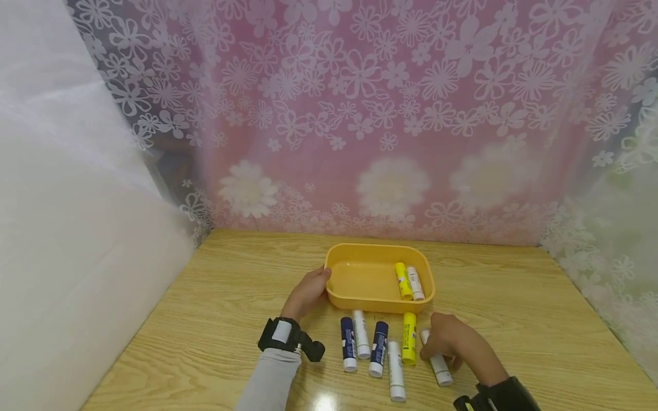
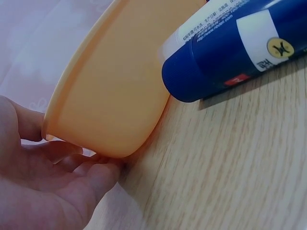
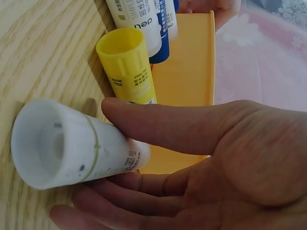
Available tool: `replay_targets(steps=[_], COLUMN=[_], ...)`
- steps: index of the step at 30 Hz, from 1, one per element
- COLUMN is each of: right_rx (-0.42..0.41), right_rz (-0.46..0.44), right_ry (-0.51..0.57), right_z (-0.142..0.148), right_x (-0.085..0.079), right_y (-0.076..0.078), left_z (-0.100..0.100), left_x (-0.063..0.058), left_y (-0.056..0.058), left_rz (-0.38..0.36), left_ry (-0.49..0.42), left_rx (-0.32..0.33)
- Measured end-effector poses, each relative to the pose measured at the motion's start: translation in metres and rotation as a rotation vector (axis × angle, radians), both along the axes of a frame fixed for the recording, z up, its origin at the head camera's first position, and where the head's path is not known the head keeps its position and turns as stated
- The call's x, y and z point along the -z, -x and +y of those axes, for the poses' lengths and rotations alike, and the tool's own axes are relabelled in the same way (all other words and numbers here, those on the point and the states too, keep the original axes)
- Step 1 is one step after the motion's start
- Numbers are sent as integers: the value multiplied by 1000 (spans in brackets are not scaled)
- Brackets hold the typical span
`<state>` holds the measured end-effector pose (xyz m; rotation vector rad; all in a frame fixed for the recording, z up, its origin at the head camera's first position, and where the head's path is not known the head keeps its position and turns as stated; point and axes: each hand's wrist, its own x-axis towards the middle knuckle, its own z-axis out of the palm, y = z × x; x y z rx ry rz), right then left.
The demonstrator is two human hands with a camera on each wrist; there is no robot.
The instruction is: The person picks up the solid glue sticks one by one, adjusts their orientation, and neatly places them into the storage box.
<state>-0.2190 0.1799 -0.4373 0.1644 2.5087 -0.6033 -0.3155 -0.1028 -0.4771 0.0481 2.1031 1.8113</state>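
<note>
At its left end a yellow plastic tray is gripped by my left hand. The left wrist view shows the thumb at the tray's rim and the fingers beneath. My right hand pinches a white glue stick lying right of the other sticks. In the right wrist view, the thumb is on one side of this white glue stick and the fingers on the other. Inside the tray, at its right end, lie a yellow glue stick and a white one.
In front of the tray lie two blue glue sticks, two white ones and a yellow one, side by side on the wooden table. A flowered pink curtain hangs behind the table, and a white sheet on the left.
</note>
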Motion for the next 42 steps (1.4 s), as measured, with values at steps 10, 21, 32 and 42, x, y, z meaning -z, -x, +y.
replay_targets(steps=[10,21,32,42], right_rx=[28,20,-17,-15], right_rz=[0,57,130,162], right_ry=[37,62,55,34], right_z=[1,5,8,9], right_x=[1,-1,-4,-10], right_y=[0,4,4,3], left_z=[0,0,0,-1], left_x=[1,0,0,-1], left_y=[2,0,-1,-1], left_rz=[6,2,10,18], left_ry=[-22,-9,-9,-4], left_rx=[2,4,5,8])
